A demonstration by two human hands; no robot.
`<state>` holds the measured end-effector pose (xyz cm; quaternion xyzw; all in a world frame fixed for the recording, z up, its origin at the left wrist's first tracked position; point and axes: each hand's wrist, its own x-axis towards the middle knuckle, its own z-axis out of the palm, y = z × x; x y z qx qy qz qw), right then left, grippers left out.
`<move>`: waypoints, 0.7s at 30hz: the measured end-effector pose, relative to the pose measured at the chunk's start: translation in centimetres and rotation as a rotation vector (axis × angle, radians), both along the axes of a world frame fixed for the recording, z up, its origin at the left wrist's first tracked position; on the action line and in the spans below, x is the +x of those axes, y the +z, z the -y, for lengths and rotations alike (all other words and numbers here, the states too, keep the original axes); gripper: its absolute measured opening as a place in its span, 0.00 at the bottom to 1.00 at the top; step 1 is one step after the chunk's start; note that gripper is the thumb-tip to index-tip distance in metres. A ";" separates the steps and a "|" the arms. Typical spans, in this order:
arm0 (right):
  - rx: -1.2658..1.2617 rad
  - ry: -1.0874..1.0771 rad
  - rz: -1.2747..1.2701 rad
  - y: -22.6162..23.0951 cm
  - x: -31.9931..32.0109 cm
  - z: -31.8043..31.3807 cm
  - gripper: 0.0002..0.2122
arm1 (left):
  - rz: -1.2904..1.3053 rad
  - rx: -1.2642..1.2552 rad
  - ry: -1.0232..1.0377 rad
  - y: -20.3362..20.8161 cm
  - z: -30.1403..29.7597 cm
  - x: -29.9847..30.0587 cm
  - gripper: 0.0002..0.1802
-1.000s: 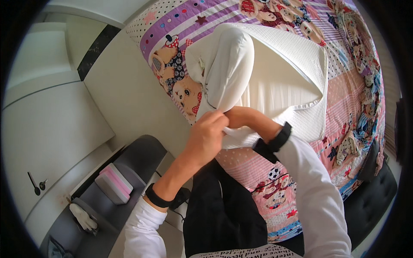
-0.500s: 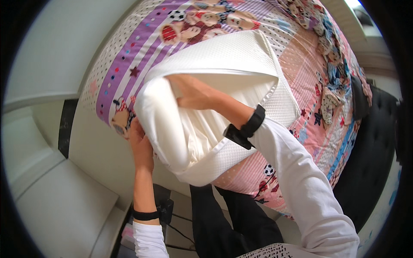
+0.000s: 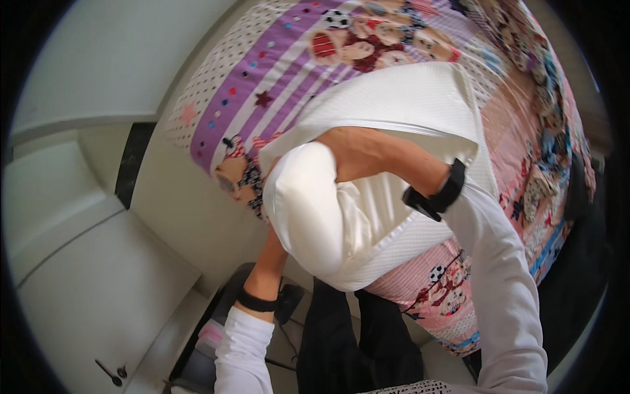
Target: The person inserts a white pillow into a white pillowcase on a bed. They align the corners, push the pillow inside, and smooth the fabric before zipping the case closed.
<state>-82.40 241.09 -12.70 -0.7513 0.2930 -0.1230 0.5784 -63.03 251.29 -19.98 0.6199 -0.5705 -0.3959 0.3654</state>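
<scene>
A white foam-like pillow (image 3: pixel 305 203) sits partly inside a white quilted pillow cover (image 3: pixel 407 95). Its rounded end bulges out of the zippered opening on the left. My right hand (image 3: pixel 357 152) reaches into the opening and grips the pillow's upper edge; its fingertips are hidden. From below, my left hand (image 3: pixel 278 244) goes behind the pillow's left end and holds it there, mostly out of sight. Loose white inner fabric (image 3: pixel 357 217) lies in folds within the opening.
Beneath the cover is a bed with a patterned pink and purple sheet (image 3: pixel 230 98). Bunched printed fabric (image 3: pixel 548 85) lies along its right side. A pale cabinet (image 3: pixel 98 276) stands at the left, and a dark bin-like object with something pink (image 3: pixel 210 335) stands below.
The view has shifted, so the bed and pillow appear farther right. My left hand has slipped farther behind the pillow's end, and my right hand is bent more over its upper edge.
</scene>
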 end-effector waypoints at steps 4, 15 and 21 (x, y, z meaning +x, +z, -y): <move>-0.119 -0.027 -0.350 1.7 1.0 -1.1 0.13 | -0.036 -0.130 0.115 1.9 1.6 1.2 0.11; -0.450 -0.253 -0.350 -6.3 -2.1 -6.0 0.19 | 0.095 -0.513 -0.113 10.8 -1.7 -6.2 0.14; -0.537 -0.330 -0.590 -8.7 -2.3 -6.3 0.20 | 0.326 -0.508 -0.030 8.3 -3.2 -5.1 0.12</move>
